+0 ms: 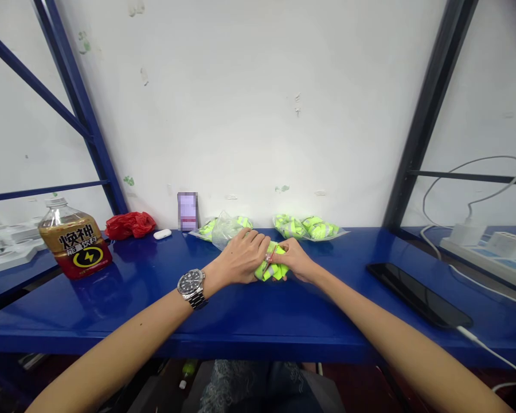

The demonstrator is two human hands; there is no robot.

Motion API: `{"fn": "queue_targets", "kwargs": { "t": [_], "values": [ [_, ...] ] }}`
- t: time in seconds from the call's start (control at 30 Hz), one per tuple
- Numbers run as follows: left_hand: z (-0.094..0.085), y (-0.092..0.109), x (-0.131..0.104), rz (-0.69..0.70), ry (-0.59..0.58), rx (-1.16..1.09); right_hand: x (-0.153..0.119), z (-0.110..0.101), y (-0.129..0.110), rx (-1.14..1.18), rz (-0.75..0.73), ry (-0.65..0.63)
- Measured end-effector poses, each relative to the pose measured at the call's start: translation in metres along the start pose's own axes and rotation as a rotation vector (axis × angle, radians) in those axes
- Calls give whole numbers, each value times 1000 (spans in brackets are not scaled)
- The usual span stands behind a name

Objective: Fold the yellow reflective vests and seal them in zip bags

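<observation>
Grip comes from both sides: the left hand [243,257] is wrapped over the near-left side of a yellow-green fabric bundle [277,271], and the right hand [298,261] pinches its right side, both clamped on it. The bundle sits between the hands, above the middle of the blue bench [241,321]; whether its underside touches the bench I cannot tell. Folded cloth with pale bands, it should be light and soft, squashing under pressure and hard to break. Its loose folds look likely to spring apart if only one layer is caught, so holding the whole thickness, thumbs on top and fingers beneath, seems safest. A narrow red strip [270,255] crosses it near the right thumb.

Just beyond the left hand is crumpled clear plastic [226,229], probably slick and flimsy, best taken by an edge; whether it joins the bundle is hidden. Behind, by the wall, similar cloth lies in a clear bag on the right [320,228], with more yellow-green cloth [207,230] on the left. Farther left are a propped phone [188,212], a white case [162,234], a red plastic bag [131,225] and a large bottle [75,244]; a black phone [419,295] lies to the right.
</observation>
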State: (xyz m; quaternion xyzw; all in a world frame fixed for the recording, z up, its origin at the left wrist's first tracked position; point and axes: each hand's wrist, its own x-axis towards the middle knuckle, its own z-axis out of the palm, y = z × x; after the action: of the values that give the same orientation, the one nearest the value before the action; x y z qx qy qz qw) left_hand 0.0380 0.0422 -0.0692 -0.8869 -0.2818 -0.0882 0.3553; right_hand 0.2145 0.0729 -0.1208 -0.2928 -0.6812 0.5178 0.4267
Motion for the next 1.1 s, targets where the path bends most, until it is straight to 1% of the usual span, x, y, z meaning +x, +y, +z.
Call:
{"fn": "queue_targets", "kwargs": {
  "t": [0.13,0.2,0.23,0.3,0.4,0.47,0.5,0.53,0.57,0.63,0.7,0.77,0.87,0.97,1.03,1.1],
  "values": [
    [-1,13,10,26,36,-12,6,14,10,-28,-157,233],
    [-1,17,13,13,45,-17,9,18,10,-58,-202,285],
    [0,18,14,1,47,-22,9,18,9,-70,-201,281],
    [4,17,14,-19,42,-36,8,15,3,-56,-154,191],
    [14,9,7,-29,49,-77,2,5,-9,104,-10,-73],
    [22,3,0,-43,87,-125,-2,-1,-15,224,80,-235],
    [26,0,-3,-55,114,-151,-3,-2,-16,256,106,-287],
    [28,-1,-6,-68,143,-174,-4,-2,-17,263,111,-311],
    [30,-2,-9,-84,170,-191,-4,-1,-16,242,93,-307],
    [32,-2,-12,-115,208,-209,-1,5,-11,107,13,-239],
    [31,3,-12,-129,207,-216,2,13,-5,-145,-74,-128],
    [28,11,-9,-117,164,-212,4,20,0,-428,-156,-7],
    [25,23,-3,-80,73,-192,2,24,4,-734,-228,99],
    [24,30,2,-80,59,-188,1,22,5,-870,-180,181],
    [26,30,3,-88,95,-195,2,19,3,-914,-168,246],
    [29,27,3,-112,157,-218,4,16,0,-906,-178,265]
  ]
}}
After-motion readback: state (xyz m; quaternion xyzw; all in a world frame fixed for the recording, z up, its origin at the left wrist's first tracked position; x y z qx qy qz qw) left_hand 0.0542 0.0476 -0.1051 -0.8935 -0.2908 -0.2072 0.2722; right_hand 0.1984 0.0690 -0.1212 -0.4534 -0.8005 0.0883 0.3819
